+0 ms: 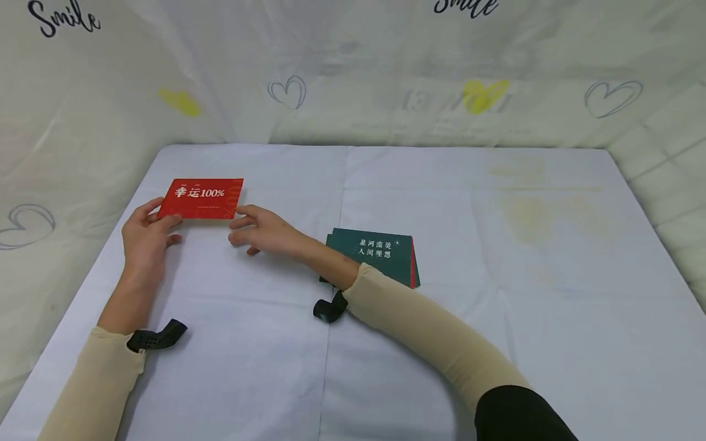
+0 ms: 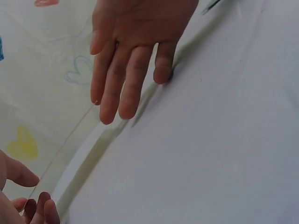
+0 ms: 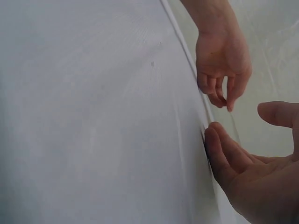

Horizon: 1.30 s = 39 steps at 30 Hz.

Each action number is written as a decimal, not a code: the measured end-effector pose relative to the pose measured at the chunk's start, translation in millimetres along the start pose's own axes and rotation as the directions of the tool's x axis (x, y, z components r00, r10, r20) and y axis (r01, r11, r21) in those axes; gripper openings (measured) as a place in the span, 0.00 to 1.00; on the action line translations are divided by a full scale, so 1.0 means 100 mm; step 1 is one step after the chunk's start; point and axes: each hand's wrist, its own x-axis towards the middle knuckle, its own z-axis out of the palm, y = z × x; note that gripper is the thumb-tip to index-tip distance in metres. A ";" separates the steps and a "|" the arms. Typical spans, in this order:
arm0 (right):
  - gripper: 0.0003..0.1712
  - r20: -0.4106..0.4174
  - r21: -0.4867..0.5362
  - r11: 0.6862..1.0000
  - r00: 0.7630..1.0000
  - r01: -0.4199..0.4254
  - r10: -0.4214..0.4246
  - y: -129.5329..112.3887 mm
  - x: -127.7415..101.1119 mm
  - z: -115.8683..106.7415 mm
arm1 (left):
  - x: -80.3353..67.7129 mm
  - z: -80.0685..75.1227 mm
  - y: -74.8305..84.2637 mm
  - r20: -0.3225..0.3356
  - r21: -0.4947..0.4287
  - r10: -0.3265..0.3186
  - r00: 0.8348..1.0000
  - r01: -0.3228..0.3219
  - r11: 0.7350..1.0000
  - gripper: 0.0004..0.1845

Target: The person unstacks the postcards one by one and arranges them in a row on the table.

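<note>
Red card (image 1: 206, 207) lies at 10 o'clock on the desk (image 1: 248, 361), pinched at its 9 o'clock edge by the left grip (image 1: 144, 239); right grip (image 1: 265, 231) is relaxed, grasping nothing, fingertips by the card's 4 o'clock edge, contact uncertain; step judged as positioning the card, next move calling for steady alignment. Red card reads "幸运100%", smaller line illegible; green cards (image 1: 353, 241), towards 4 o'clock from it, read "星河滚烫 人间理想"; backdrop (image 1: 358, 37) reads "Smile".

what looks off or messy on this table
Two things stand out: the cloth has faint yellowish stains toward its far right, odd against the white, and the green cards aren't squared up, with edges poking out at both sides. The red card shows no visible damage.
</note>
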 end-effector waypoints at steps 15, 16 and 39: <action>0.40 -0.008 0.014 1.000 1.000 -0.010 0.010 -0.07 0.17 0.11 | 0.12 -0.11 0.03 -0.072 0.243 -0.034 0.997 0.050 0.969 0.35; 0.40 -0.008 0.022 1.000 1.000 -0.014 0.014 -0.07 0.19 0.12 | 0.13 -0.12 0.03 -0.072 0.261 -0.033 0.997 0.051 0.964 0.35; 0.41 0.043 0.021 0.998 0.998 -0.056 0.055 -0.13 0.33 0.19 | 0.19 -0.19 0.03 -0.066 0.505 0.046 0.997 -0.006 0.863 0.37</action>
